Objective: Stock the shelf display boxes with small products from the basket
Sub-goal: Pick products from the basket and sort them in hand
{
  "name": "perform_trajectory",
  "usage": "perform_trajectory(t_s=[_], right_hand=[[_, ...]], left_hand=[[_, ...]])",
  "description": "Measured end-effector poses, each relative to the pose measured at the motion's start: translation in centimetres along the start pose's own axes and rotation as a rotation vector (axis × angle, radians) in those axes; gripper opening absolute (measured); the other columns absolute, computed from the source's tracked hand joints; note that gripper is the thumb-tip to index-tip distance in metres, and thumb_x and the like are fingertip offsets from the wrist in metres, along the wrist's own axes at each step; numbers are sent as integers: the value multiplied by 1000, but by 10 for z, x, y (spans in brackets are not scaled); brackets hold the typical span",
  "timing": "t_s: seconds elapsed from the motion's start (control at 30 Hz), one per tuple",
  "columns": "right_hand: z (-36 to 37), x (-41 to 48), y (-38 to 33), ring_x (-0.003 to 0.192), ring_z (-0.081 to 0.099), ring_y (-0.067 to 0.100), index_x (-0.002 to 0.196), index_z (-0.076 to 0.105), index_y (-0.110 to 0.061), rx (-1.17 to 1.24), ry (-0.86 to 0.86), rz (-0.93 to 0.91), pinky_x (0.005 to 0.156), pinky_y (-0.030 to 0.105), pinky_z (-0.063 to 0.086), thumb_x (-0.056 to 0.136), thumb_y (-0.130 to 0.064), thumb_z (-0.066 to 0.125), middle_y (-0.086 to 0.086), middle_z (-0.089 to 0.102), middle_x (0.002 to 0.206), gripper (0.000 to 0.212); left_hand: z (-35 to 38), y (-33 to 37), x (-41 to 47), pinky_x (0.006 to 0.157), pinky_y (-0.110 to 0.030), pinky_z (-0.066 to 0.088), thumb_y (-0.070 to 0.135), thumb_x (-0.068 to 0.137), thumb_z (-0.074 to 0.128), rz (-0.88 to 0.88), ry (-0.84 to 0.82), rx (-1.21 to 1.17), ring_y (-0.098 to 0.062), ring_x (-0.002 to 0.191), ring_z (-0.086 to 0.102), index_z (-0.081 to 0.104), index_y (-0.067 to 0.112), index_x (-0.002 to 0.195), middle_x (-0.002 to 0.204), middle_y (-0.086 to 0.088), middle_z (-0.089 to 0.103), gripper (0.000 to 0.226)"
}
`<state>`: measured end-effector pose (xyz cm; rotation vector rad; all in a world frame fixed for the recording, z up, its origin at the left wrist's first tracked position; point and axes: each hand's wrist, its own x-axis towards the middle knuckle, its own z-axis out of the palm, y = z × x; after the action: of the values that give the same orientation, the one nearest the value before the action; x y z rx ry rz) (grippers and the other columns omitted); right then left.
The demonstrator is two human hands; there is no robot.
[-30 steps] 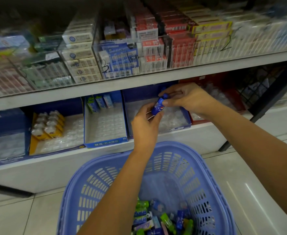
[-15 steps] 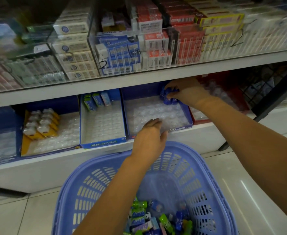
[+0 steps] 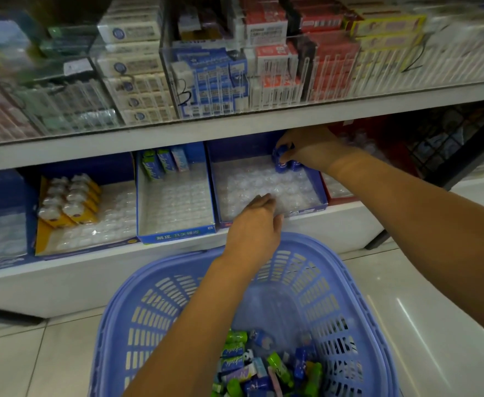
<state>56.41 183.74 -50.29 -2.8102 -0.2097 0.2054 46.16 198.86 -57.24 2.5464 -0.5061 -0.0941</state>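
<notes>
**Shelf Stocking: Condition at Time of Inspection**

The right hand [image 3: 310, 150] reaches under the upper shelf [image 3: 235, 128] into a blue display box [image 3: 306, 210] made of card, which sits at the front edge of the white lower shelf [image 3: 335, 224]. Its fingers are curled round a small blue product [image 3: 282, 150], held at the box's back right corner. More blue pieces [image 3: 295, 166] show just under the fingers; their number cannot be told.

The box is lined with a clear plastic tray [image 3: 249, 179], glossy and moulded into rows of round pockets.

The left hand [image 3: 253, 224] lies over the front lip of the same box. Its fingers are relaxed and lightly bent and hold nothing, with the fingertips above the tray. Whether they touch the tray cannot be told.

The basket [image 3: 338, 282] stands on the glossy tiled floor [image 3: 435, 310] below the shelf's front edge. It is of lavender-blue plastic with slotted walls. Mixed small products [image 3: 263, 362] in green, blue and pink lie heaped in its bottom.

To the left, a second blue box [image 3: 175, 234] carries a like tray, with upright green, blue and pink packs [image 3: 160, 164] along its back wall. Farther left, a yellow-lined box [image 3: 41, 224] holds white-capped pieces [image 3: 63, 196] in rows. On the upper shelf, flat rectangular cartons [image 3: 215, 81] stand behind clear dividers.
</notes>
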Motion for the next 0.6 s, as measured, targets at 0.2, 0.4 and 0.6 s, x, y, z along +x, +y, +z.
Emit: perform_trajectory(t_s=[0.2,0.4,0.6], right_hand=[[12,-40,-30,104,57,27,116,58,-8,9,196,-45,86,25,41,88,-27,64,14,60,117,34],[96,-115,-53,88,62,21,90,70,-9,80,-303,-54,74,25,41,82,-24,68,9,70,97,17],[229,-168,-24,89,53,24,104,64,-6,-15,-802,156,76,30,42,87,-24,64,12,56,95,25]], left_hand=[[-4,0,-29,83,-34,49,16,97,46,91,317,-199,-26,98,62,65,5,107,109,-11,66,24],[56,-63,-90,73,-44,44,18,96,45,-243,-198,11,-38,88,62,58,1,84,92,-25,64,25],[118,-119,-142,85,-39,48,11,97,45,-302,-616,16,-35,104,59,58,7,124,121,-19,61,30]])
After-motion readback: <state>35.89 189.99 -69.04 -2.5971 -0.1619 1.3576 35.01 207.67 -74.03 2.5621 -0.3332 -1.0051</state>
